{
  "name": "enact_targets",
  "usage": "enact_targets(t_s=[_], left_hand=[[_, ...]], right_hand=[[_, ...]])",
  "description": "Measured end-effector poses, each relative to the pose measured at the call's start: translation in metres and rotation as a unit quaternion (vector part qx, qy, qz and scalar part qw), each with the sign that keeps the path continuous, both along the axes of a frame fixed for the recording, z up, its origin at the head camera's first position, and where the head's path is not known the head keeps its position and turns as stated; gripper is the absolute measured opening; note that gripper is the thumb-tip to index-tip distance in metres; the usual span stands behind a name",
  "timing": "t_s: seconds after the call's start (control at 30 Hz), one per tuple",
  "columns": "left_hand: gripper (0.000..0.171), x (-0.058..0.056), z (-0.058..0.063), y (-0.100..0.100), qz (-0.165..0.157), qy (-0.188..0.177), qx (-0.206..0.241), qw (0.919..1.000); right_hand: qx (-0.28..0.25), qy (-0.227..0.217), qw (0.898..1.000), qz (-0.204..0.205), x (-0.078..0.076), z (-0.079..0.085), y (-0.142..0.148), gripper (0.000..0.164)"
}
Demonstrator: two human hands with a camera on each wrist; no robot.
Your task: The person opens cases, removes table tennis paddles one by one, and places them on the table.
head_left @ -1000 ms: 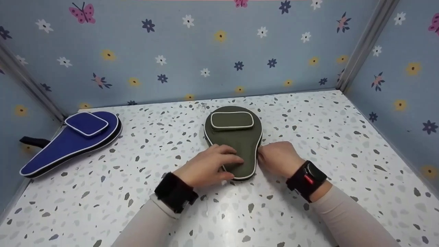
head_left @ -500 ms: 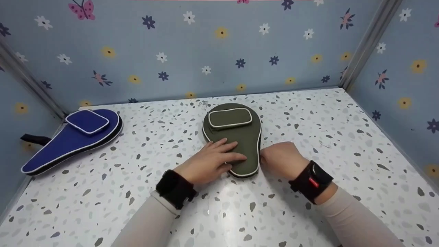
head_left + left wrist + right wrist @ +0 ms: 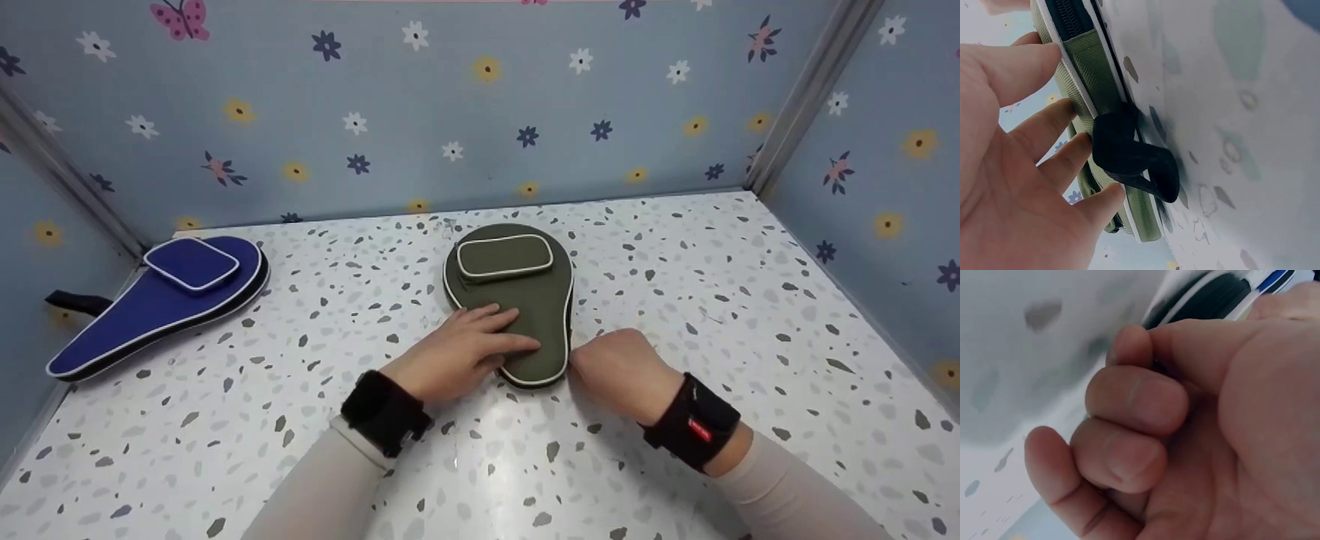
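Note:
An olive green table tennis bat case (image 3: 538, 300) with white piping and a raised pocket (image 3: 504, 256) lies flat, its narrow end towards me. My left hand (image 3: 454, 352) rests on its lower left part with fingers spread. The left wrist view shows the case's dark zip (image 3: 1069, 16) and a black strap loop (image 3: 1134, 149) by the fingertips. At the narrow end's right edge, my right hand (image 3: 621, 371) has curled fingers, thumb against index finger at the zip line. The zipper pull it pinches is hidden between those fingers.
A blue bat case (image 3: 150, 300) with white piping and a black strap (image 3: 79, 302) lies at the far left of the speckled white table (image 3: 337, 300). Flower-patterned panels (image 3: 420, 97) stand behind and at both sides.
My right hand has slid along the case's right edge towards the narrow end. The green case has turned slightly, and my left hand's fingers have spread flatter on it.

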State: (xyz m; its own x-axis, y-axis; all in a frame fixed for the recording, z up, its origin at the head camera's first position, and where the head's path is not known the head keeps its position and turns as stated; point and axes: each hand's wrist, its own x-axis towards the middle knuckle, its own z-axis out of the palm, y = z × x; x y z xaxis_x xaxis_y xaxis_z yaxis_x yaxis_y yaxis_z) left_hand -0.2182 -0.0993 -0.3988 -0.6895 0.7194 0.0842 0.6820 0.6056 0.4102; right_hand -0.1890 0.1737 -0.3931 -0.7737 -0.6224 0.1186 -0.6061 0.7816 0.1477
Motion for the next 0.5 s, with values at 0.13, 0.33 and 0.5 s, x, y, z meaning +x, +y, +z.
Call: enact_targets(t_s=[0.13,0.33,0.5], left_hand=[[0.046,0.0,-0.001,0.0,-0.004,0.011,0.004,0.9999],[0.047,0.0,-0.003,-0.001,0.004,0.002,0.007,1.0],[0.049,-0.002,-0.003,-0.002,-0.004,0.009,0.008,0.9999]], right_hand=[[-0.011,-0.003,1.0,0.006,0.008,-0.001,-0.001,0.042],[-0.016,0.007,1.0,0.013,0.018,-0.002,-0.008,0.044],[-0.025,0.017,0.999,0.022,0.026,-0.002,-0.019,0.046]])
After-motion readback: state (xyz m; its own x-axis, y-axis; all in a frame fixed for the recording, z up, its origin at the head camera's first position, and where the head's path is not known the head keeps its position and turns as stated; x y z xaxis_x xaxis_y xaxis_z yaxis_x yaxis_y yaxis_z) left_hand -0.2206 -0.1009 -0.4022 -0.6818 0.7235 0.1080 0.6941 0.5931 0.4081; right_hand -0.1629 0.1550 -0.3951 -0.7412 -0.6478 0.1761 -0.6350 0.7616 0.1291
